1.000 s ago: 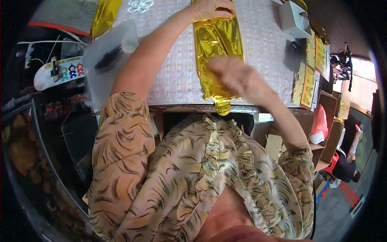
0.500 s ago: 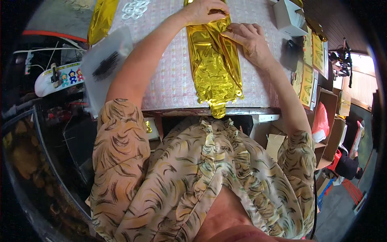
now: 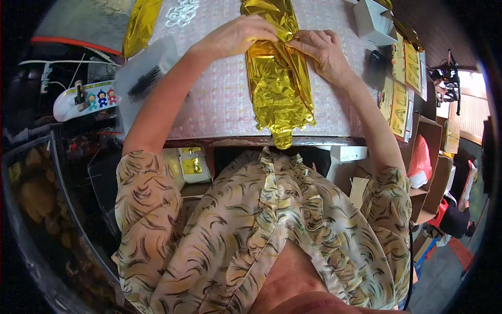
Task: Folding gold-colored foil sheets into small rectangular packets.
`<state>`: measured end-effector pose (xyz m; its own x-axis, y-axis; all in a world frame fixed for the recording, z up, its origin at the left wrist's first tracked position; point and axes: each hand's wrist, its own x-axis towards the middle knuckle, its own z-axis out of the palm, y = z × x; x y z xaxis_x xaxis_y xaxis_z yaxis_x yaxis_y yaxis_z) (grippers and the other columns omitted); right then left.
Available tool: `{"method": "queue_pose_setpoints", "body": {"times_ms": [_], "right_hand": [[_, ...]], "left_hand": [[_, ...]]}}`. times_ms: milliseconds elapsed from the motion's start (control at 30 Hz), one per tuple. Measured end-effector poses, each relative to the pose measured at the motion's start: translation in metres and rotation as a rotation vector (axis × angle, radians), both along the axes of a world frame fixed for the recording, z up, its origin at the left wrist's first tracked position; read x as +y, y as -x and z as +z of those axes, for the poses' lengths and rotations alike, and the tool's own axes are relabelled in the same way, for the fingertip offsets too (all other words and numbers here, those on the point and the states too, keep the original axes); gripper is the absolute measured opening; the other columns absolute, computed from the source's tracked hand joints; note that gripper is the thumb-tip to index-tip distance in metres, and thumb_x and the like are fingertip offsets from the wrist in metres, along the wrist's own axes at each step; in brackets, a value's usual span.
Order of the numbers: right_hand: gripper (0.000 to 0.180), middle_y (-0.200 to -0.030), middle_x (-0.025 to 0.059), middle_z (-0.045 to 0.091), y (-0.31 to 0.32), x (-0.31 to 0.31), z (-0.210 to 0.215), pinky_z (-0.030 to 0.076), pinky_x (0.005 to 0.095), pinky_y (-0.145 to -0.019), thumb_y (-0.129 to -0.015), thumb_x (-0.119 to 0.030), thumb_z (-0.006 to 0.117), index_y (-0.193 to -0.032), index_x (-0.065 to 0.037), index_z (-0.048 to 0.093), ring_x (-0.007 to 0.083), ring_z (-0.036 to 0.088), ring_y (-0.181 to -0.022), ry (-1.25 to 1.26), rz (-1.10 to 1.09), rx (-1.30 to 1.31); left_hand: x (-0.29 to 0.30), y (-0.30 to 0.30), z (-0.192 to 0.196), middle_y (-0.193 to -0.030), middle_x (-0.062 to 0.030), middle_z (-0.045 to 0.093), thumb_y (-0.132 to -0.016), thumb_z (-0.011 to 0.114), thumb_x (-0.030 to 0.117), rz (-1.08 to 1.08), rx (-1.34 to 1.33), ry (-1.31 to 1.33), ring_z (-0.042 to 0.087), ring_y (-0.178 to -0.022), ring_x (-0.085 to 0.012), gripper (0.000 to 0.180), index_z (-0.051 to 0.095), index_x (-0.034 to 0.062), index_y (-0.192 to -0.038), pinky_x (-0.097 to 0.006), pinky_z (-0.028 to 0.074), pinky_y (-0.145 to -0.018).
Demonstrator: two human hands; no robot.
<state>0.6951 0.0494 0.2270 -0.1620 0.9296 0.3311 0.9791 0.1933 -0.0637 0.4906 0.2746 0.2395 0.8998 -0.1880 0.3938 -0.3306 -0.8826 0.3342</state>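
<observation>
A long gold foil balloon (image 3: 274,86), partly folded lengthwise and creased, lies across the table with its tabbed end over the front edge. At its left side my left hand (image 3: 243,35) reaches over the foil, fingers bent onto it near the middle and slightly blurred. The fingers of my right hand (image 3: 323,49) are closed on the balloon's right edge, thumb and forefinger pinching a fold. The foil's far end runs out of the top of the view.
Pale rings (image 3: 181,13) and a clear plastic bag (image 3: 125,86) with dark thin pieces lie left. Another gold foil piece (image 3: 141,26) hangs at the left edge. A white box (image 3: 374,23), a black object (image 3: 375,62) and yellow printed packs (image 3: 400,110) line the right side.
My left hand has come nearer and left along the foil, from its far part to its left side. My right hand stays nearly in place on the fold.
</observation>
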Motion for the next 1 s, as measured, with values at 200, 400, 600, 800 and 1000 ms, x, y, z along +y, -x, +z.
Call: {"method": "queue_pose_setpoints", "body": {"times_ms": [200,400,600,800,1000], "right_hand": [[0.042,-0.131,0.0031,0.063,0.004,0.004,0.001,0.035,0.0487,-0.108,-0.093,-0.015,0.070,-0.134,-0.025,0.068,0.0232,0.058,-0.122,-0.013,0.012,0.047],[0.037,-0.128,0.0031,0.064,0.002,0.003,0.001,0.035,0.0475,-0.107,-0.095,-0.018,0.069,-0.132,-0.024,0.070,0.0230,0.058,-0.122,-0.011,-0.006,0.019],[0.035,-0.128,0.0041,0.065,0.000,0.004,-0.001,0.034,0.0460,-0.108,-0.096,-0.019,0.069,-0.130,-0.024,0.071,0.0248,0.058,-0.122,-0.017,0.010,0.023],[0.036,-0.130,0.0040,0.065,0.000,0.005,-0.002,0.035,0.0447,-0.108,-0.096,-0.017,0.068,-0.131,-0.025,0.070,0.0246,0.057,-0.124,-0.003,-0.011,0.036],[0.038,-0.130,0.0033,0.065,0.000,0.005,-0.002,0.035,0.0444,-0.108,-0.095,-0.012,0.067,-0.132,-0.024,0.069,0.0248,0.057,-0.125,0.015,0.001,0.077]], "left_hand": [[-0.007,0.028,-0.008,-0.135,-0.0057,0.067,-0.087,0.058,-0.006,0.110,0.089,-0.199,0.059,-0.129,-0.0254,0.048,0.068,0.0118,-0.129,-0.040,0.046,-0.110],[-0.014,0.052,0.004,-0.140,-0.0070,0.064,-0.088,0.057,-0.006,0.143,0.087,-0.224,0.057,-0.133,-0.0252,0.052,0.064,0.0097,-0.136,-0.041,0.044,-0.113],[-0.030,0.060,0.011,-0.145,-0.0111,0.060,-0.086,0.063,0.002,0.092,0.081,-0.202,0.053,-0.138,-0.0286,0.054,0.061,0.0059,-0.140,-0.043,0.042,-0.117],[-0.041,0.037,0.005,-0.151,-0.0121,0.055,-0.088,0.070,0.011,0.058,0.056,-0.132,0.049,-0.142,-0.0308,0.061,0.054,0.0068,-0.147,-0.045,0.036,-0.122],[-0.036,0.035,-0.016,-0.153,-0.0137,0.053,-0.076,0.064,-0.007,0.041,0.051,0.009,0.049,-0.142,-0.0307,0.075,0.054,0.0101,-0.149,-0.044,0.035,-0.123]]}}
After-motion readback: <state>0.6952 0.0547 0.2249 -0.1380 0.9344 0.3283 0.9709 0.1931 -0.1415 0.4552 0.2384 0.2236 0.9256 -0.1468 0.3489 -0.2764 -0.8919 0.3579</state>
